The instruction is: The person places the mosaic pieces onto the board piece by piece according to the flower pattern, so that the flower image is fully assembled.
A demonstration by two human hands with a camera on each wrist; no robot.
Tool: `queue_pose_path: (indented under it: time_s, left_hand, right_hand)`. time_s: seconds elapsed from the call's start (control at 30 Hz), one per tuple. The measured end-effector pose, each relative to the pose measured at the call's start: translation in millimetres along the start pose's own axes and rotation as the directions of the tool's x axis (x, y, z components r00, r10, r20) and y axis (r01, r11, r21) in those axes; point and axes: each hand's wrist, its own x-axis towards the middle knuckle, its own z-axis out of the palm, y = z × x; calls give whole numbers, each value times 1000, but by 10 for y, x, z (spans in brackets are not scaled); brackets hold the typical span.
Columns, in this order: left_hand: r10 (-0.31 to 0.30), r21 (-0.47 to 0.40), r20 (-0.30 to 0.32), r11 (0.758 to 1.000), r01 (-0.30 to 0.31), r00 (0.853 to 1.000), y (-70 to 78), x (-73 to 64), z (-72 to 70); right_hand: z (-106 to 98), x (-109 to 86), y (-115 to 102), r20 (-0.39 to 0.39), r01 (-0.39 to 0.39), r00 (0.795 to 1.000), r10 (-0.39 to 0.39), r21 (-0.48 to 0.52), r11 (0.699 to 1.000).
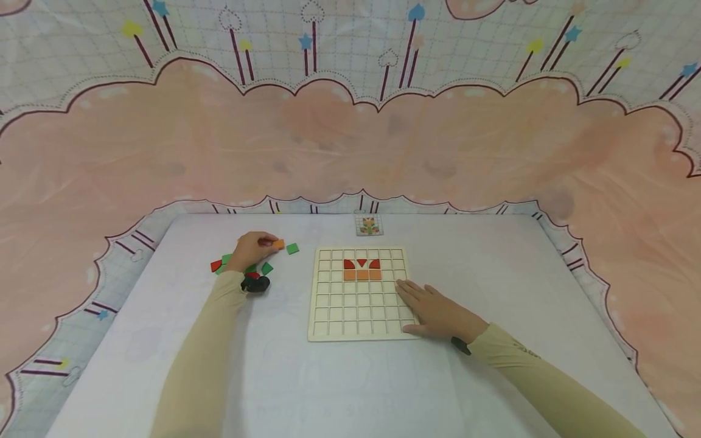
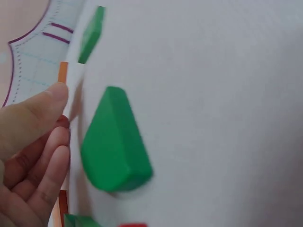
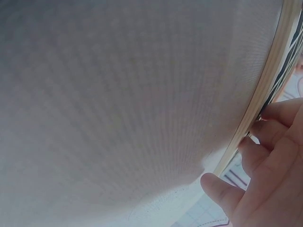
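Note:
My left hand (image 1: 254, 249) pinches an orange square tile (image 1: 279, 244) between thumb and fingers, over the loose pieces on the left of the table. In the left wrist view the orange tile (image 2: 63, 73) stands edge-on above the thumb tip. A green piece (image 2: 116, 142) with a rounded end lies beside that hand. My right hand (image 1: 438, 310) rests with extended fingers on the right edge of a pale wooden grid board (image 1: 342, 310). Set in the board's upper middle are red pieces (image 1: 349, 264) in one row, with orange squares (image 1: 362, 275) directly below them.
Green tiles (image 1: 292, 249) and red tiles (image 1: 216, 266) lie scattered around my left hand, partly hidden by it. Behind the board is a small pattern card (image 1: 369, 225) with a flower-like design. A white cloth (image 1: 350, 389) covers the table.

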Motion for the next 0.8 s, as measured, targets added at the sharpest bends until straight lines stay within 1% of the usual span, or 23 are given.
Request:
queue_pose_path:
  time_s: [0.17,0.27,0.37,0.57,0.7,0.8]
  left_hand:
    - [-30,-78,-25,997,28,999,-30,-69,-6]
    - [-11,-79,-54,997,7,998,-20,-128,-14]
    - [18,-58,-82,998,-22,996,30,-211,-15]
    - [25,-61,-65,998,-29,998,217,-391,34]
    - [64,-65,-78,995,-69,995,410,-475,113]
    - [99,-62,-78,993,-104,992,555,-524,211]
  right_hand:
    - [8,-1,3,-4,-3,1000,3,3,1000]
    - [19,1,10,2,-14,1000,14,-9,1000]
    - [26,1,15,5,-21,1000,21,-12,1000]
    - [24,-2,9,3,-18,1000,18,3,1000]
    - [21,-1,6,4,-16,1000,16,-5,1000]
    - [10,0,-2,1,-10,1000,10,2,1000]
